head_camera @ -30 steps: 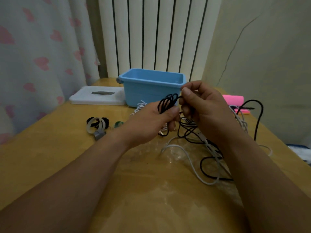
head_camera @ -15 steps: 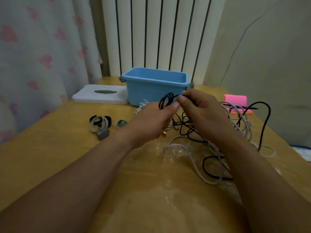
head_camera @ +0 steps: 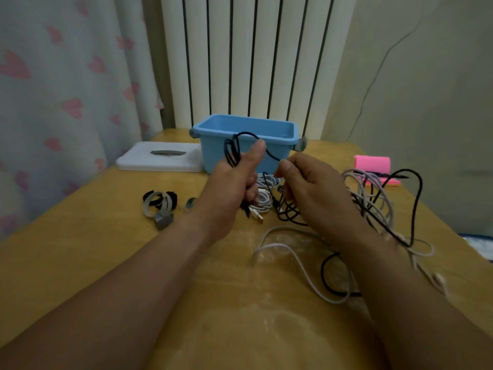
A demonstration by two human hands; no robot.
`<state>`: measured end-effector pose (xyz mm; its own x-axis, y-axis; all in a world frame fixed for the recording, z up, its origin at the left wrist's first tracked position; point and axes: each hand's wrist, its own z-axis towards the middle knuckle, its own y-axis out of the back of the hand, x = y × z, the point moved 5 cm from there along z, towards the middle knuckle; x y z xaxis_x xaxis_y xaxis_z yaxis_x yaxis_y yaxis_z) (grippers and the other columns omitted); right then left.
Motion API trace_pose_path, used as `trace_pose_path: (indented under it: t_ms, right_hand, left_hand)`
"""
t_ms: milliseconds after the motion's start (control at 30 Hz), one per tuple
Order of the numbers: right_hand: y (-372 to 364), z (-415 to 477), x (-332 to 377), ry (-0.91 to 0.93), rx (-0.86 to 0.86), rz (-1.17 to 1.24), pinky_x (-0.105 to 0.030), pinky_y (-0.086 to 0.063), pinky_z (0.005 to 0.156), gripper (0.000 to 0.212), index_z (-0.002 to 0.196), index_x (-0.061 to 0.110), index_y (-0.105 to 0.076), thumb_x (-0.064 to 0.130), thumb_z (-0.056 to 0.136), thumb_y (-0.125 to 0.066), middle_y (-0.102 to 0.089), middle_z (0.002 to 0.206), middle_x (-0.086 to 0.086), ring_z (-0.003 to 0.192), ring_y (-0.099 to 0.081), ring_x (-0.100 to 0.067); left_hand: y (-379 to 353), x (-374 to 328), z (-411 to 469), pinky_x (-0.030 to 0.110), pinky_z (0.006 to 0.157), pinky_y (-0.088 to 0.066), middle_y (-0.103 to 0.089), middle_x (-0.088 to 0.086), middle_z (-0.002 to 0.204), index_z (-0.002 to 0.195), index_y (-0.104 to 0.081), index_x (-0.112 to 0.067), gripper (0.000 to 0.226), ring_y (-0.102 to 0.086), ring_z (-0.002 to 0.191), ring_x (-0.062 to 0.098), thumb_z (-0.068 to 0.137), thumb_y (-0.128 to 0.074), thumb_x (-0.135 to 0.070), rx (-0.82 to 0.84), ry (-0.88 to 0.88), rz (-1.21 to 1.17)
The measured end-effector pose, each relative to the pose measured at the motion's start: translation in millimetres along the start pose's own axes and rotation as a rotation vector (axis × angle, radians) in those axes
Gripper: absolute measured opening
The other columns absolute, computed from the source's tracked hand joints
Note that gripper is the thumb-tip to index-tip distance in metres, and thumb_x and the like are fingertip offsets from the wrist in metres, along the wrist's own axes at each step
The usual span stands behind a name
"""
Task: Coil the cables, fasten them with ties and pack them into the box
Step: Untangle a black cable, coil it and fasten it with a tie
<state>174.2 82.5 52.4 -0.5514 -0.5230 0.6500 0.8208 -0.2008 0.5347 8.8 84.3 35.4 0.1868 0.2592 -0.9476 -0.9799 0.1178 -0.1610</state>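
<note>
Now my left hand grips the black cable coil so its loops cannot spring, while my right hand pinches the loose strand, feeding slack; the blue box waits at twelve o'clock.

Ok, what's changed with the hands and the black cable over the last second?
The right hand has moved rightward off the left hand, still pinching the black cable, so a short span now runs between them. The left hand still grips its coiled loops. Blue box, ties and white cables stayed put.
</note>
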Motion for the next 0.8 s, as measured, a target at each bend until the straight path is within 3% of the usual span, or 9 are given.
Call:
trace_pose_path:
  t_ms: [100, 167, 233, 333, 433, 533, 600, 700, 800]
  right_hand:
    - [-9.5, -3.0, 2.4, 0.022, 0.003, -0.022, -0.042, -0.054, 0.063, 0.025, 0.096, 0.023, -0.068, 0.038, 0.109, -0.053, -0.067, 0.076, 0.004, 0.069, -0.063, -0.012]
    - [-16.8, -6.3, 7.1, 0.067, 0.053, -0.028, -0.029, -0.053, 0.064, 0.018, 0.105, 0.029, -0.071, 0.034, 0.109, -0.054, -0.068, 0.081, 0.012, 0.074, -0.064, -0.004]
    - [-21.6, -9.5, 11.3, 0.106, 0.086, -0.042, -0.016, -0.044, 0.061, 0.014, 0.104, 0.032, -0.070, 0.032, 0.108, -0.056, -0.065, 0.080, 0.018, 0.074, -0.062, 0.002]
    - [-28.3, -11.2, 8.6, 0.087, 0.127, -0.098, -0.029, -0.048, 0.063, 0.018, 0.090, 0.030, -0.065, 0.037, 0.106, -0.058, -0.065, 0.076, 0.013, 0.072, -0.060, -0.002]
    - [-28.0, -9.3, 4.3, 0.053, 0.163, -0.127, -0.034, -0.052, 0.065, 0.018, 0.088, 0.032, -0.062, 0.042, 0.104, -0.061, -0.068, 0.077, 0.012, 0.070, -0.063, -0.003]
    - [-19.7, -7.4, 4.4, 0.066, 0.178, -0.116, -0.032, -0.054, 0.067, 0.005, 0.098, 0.040, -0.062, 0.040, 0.102, -0.065, -0.073, 0.090, 0.012, 0.075, -0.066, -0.002]
    - [-14.6, -5.5, 2.6, 0.062, 0.187, -0.163, -0.038, -0.058, 0.072, 0.009, 0.108, 0.037, -0.063, 0.040, 0.100, -0.068, -0.072, 0.093, 0.009, 0.080, -0.067, -0.007]
    - [-4.7, -0.5, -8.9, -0.018, 0.181, -0.229, -0.037, -0.059, 0.076, 0.013, 0.107, 0.032, -0.064, 0.039, 0.099, -0.071, -0.069, 0.096, 0.012, 0.086, -0.066, -0.006]
    - [2.7, 3.5, -18.2, -0.043, 0.200, -0.289, -0.036, -0.057, 0.075, 0.012, 0.099, 0.032, -0.066, 0.042, 0.097, -0.073, -0.069, 0.090, 0.011, 0.083, -0.065, -0.008]
  left_hand:
    - [-9.8, 4.2, -2.1, 0.035, 0.069, -0.048, -0.056, 0.003, 0.075, 0.093, -0.072, -0.019, 0.035, -0.054, 0.068, 0.016, 0.101, -0.066, -0.053, 0.039, -0.009, 0.089]
    - [-12.6, 5.2, -3.7, 0.040, 0.086, -0.059, -0.076, 0.005, 0.097, 0.112, -0.074, -0.014, 0.035, -0.073, 0.090, 0.019, 0.106, -0.062, -0.046, 0.026, -0.004, 0.093]
    - [-11.8, 5.3, -5.3, 0.040, 0.097, -0.060, -0.081, 0.005, 0.111, 0.118, -0.071, -0.015, 0.033, -0.077, 0.108, 0.017, 0.111, -0.054, -0.042, -0.025, 0.024, 0.061]
    - [-8.0, 2.0, -5.9, 0.035, 0.089, -0.059, -0.080, 0.003, 0.095, 0.087, -0.073, -0.022, 0.043, -0.077, 0.096, 0.016, 0.113, -0.046, -0.043, -0.112, 0.039, -0.037]
    - [-5.6, -4.0, -5.4, 0.040, 0.090, -0.057, -0.071, 0.004, 0.079, 0.059, -0.072, -0.025, 0.067, -0.070, 0.084, 0.018, 0.115, -0.039, -0.043, -0.139, 0.032, -0.207]
    - [0.4, -8.4, -2.7, 0.043, 0.088, -0.058, -0.061, 0.004, 0.073, 0.072, -0.066, -0.019, 0.058, -0.066, 0.082, 0.022, 0.115, -0.036, -0.046, -0.126, 0.040, -0.335]
    - [8.3, -12.6, 1.2, 0.047, 0.090, -0.060, -0.049, 0.004, 0.071, 0.084, -0.053, -0.017, 0.045, -0.061, 0.080, 0.027, 0.114, -0.037, -0.047, -0.132, 0.024, -0.398]
    - [30.5, -21.6, 9.1, 0.038, 0.066, -0.060, -0.035, -0.001, 0.065, 0.084, -0.050, -0.020, 0.044, -0.045, 0.056, 0.016, 0.114, -0.037, -0.050, -0.178, -0.006, -0.433]
    - [58.2, -33.7, 15.0, 0.024, 0.042, -0.031, -0.030, -0.005, 0.062, 0.081, -0.050, -0.023, 0.046, -0.028, 0.047, 0.009, 0.113, -0.036, -0.053, -0.202, -0.022, -0.432]
